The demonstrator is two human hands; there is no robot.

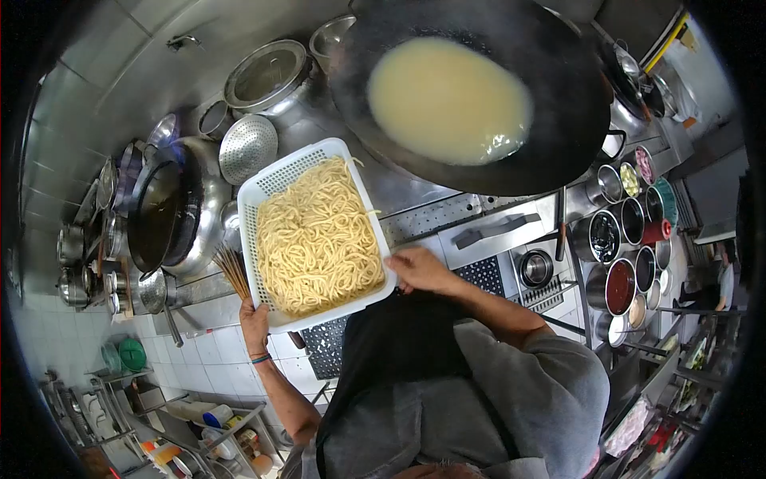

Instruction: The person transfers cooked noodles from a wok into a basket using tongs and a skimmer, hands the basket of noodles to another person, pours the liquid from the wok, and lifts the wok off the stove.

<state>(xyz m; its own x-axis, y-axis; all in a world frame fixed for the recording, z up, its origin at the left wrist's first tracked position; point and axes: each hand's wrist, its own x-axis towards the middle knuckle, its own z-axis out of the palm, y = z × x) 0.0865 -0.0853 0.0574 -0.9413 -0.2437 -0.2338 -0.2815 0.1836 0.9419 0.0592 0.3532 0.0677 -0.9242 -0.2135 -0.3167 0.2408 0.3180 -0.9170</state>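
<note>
A white perforated plastic basket heaped with yellow noodles is held up in front of me over the counter edge. My left hand is closed on its lower left corner. On the basket's right side, near the lower corner, my right hand grips the rim. A bundle of thin wooden sticks shows just above my left hand; I cannot tell whether that hand touches it. Beyond the basket, a large black wok contains cloudy pale liquid.
A perforated metal skimmer and a lidded pot are behind the basket. To the left is another dark wok with a strainer ladle nearby. Several seasoning containers line the right side.
</note>
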